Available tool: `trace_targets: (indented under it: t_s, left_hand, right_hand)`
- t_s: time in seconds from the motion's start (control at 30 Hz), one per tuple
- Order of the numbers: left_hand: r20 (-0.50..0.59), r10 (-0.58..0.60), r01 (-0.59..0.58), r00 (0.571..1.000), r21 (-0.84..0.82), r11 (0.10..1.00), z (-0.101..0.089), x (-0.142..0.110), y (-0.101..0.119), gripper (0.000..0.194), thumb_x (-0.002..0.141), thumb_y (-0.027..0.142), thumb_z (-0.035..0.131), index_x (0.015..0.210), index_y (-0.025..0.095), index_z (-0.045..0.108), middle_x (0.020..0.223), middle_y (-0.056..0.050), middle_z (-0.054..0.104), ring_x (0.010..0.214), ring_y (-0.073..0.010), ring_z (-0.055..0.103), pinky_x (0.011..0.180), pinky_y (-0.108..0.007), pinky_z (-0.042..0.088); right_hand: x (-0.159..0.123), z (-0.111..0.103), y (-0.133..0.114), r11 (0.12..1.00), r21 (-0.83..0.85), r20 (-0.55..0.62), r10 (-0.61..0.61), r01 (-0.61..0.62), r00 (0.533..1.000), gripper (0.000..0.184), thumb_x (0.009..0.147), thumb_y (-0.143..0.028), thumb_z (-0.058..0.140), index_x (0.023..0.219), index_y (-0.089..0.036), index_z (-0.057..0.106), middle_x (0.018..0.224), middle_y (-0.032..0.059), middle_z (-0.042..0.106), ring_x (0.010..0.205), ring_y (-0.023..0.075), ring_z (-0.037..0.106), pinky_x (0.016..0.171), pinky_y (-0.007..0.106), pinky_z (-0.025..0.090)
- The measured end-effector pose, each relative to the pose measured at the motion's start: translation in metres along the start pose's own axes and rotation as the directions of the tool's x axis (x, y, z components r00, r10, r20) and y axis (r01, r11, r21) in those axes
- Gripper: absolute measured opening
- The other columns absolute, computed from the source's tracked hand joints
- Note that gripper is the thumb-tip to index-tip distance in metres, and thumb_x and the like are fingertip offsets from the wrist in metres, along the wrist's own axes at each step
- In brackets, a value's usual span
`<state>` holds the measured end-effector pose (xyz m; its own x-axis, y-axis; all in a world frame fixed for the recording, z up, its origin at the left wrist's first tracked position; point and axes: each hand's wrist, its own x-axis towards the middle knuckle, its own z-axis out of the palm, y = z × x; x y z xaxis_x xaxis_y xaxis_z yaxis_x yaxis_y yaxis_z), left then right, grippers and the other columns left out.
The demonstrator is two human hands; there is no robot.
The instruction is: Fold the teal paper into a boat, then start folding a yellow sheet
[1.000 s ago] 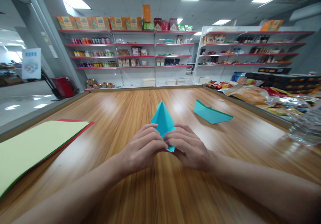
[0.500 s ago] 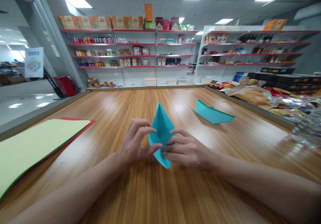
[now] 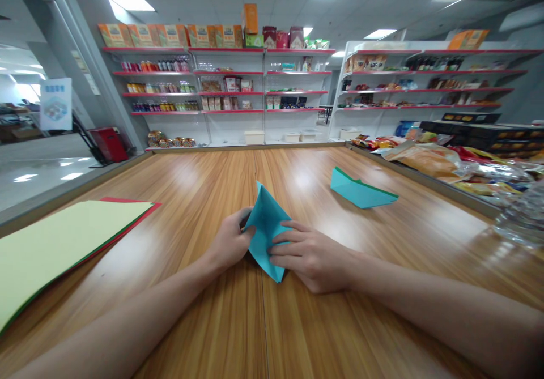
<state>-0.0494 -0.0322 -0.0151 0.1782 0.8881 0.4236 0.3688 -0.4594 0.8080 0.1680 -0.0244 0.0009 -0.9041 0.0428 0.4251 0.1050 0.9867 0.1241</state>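
Observation:
A folded sheet of blue paper [image 3: 266, 223] stands tilted over the middle of the table, its pointed top facing away and its folds spread into a hollow. My left hand [image 3: 232, 240] pinches its left edge, thumb on the near face and the other fingers mostly hidden behind. On the other side, my right hand [image 3: 312, 254] holds the right flap, with its fingers reaching over into the hollow and the thumb out of sight. Beyond my right hand rests a folded blue paper boat [image 3: 361, 192] with a green edge.
Pale yellow, green and red paper sheets [image 3: 72, 243] lie stacked at the left of the wooden table [image 3: 191, 322]. A clear plastic object [image 3: 521, 217] is at the right edge. Packaged snacks [image 3: 429, 161] fill the area past the right rim, and stocked shelves [image 3: 229, 73] stand behind.
My left hand has closed onto the left edge of the blue paper, where before its fingers were apart. The paper's top has tipped left and its hollow has opened wider.

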Motion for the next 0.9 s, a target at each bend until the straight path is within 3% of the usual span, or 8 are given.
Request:
trace_targets:
  t_s: [0.07,0.17,0.3,0.4,0.5,0.63,0.73,0.9]
  left_hand:
    - [-0.006,0.016,-0.016,1.000,0.094,0.995,0.001,-0.001,0.001,0.016,0.081,0.013,0.048,0.092,0.013,0.059,0.082,-0.004,0.065,0.074,-0.0179,0.060,0.068,-0.032,0.051]
    - [0.018,0.084,-0.086,0.996,0.250,0.964,0.004,-0.003,0.003,0.013,0.082,0.011,0.046,0.087,0.015,0.058,0.081,-0.005,0.065,0.072,-0.0184,0.060,0.067,-0.033,0.050]
    - [0.087,0.192,-0.210,0.977,0.290,0.934,0.007,-0.006,0.006,0.017,0.079,0.007,0.046,0.090,0.015,0.056,0.087,-0.008,0.065,0.076,-0.0195,0.061,0.070,-0.034,0.050]
    - [0.140,0.240,-0.267,0.961,0.230,0.936,0.008,-0.007,0.010,0.016,0.081,0.008,0.046,0.090,0.015,0.056,0.081,-0.006,0.064,0.075,-0.0196,0.062,0.068,-0.034,0.051]
    - [0.126,0.217,-0.234,0.968,0.139,0.962,0.007,-0.008,0.013,0.021,0.083,0.008,0.044,0.096,0.015,0.060,0.081,-0.005,0.066,0.080,-0.0202,0.063,0.072,-0.034,0.053]
    - [0.127,0.143,-0.151,0.982,0.060,0.987,0.004,-0.006,0.011,0.035,0.084,0.007,0.043,0.111,0.016,0.063,0.100,-0.007,0.068,0.094,-0.0220,0.064,0.083,-0.037,0.051]
    - [0.174,0.092,-0.103,0.980,0.056,0.993,0.002,-0.003,0.006,0.039,0.083,0.007,0.046,0.117,0.017,0.063,0.104,-0.006,0.069,0.095,-0.0226,0.064,0.084,-0.036,0.051]
    - [0.191,0.064,-0.089,0.979,0.128,0.988,0.001,-0.003,0.002,0.041,0.084,0.007,0.046,0.120,0.019,0.062,0.105,-0.004,0.070,0.092,-0.0206,0.065,0.081,-0.031,0.050]
  right_hand:
    - [0.000,-0.002,-0.003,0.999,0.044,-0.054,0.005,-0.003,0.999,0.030,0.072,-0.008,0.050,0.096,-0.018,0.065,0.094,0.0057,0.070,0.100,0.0219,0.058,0.101,0.046,0.036]
    - [0.001,-0.004,-0.007,0.997,0.068,-0.258,0.061,-0.045,0.964,0.031,0.073,-0.006,0.049,0.098,-0.019,0.064,0.093,0.0054,0.069,0.091,0.0225,0.058,0.092,0.046,0.043]
    - [0.004,-0.001,-0.010,0.937,0.134,-0.468,0.348,-0.324,0.812,0.042,0.079,-0.015,0.058,0.121,-0.017,0.053,0.105,0.0112,0.060,0.093,0.0233,0.056,0.081,0.042,0.049]
    - [0.004,0.005,-0.007,0.832,0.290,-0.441,0.555,-0.473,0.705,0.058,0.081,-0.025,0.061,0.134,-0.017,0.040,0.119,0.0147,0.052,0.096,0.0232,0.056,0.082,0.041,0.051]
    - [0.002,0.011,-0.001,0.785,0.384,-0.290,0.602,-0.485,0.744,0.048,0.086,-0.021,0.053,0.133,-0.018,0.042,0.118,0.0130,0.057,0.099,0.0223,0.058,0.084,0.039,0.050]
    - [-0.001,0.013,0.004,0.752,0.437,-0.118,0.592,-0.494,0.797,0.025,0.089,-0.014,0.045,0.108,-0.018,0.060,0.094,0.0064,0.067,0.096,0.0212,0.062,0.084,0.036,0.050]
    - [-0.002,0.013,0.005,0.719,0.442,-0.050,0.617,-0.537,0.785,0.027,0.090,-0.013,0.042,0.105,-0.020,0.063,0.093,0.0033,0.069,0.091,0.0192,0.065,0.082,0.034,0.051]
    - [-0.003,0.013,0.006,0.705,0.394,-0.044,0.655,-0.589,0.754,0.035,0.092,-0.015,0.040,0.121,-0.024,0.059,0.103,0.0035,0.070,0.089,0.0194,0.067,0.079,0.032,0.052]
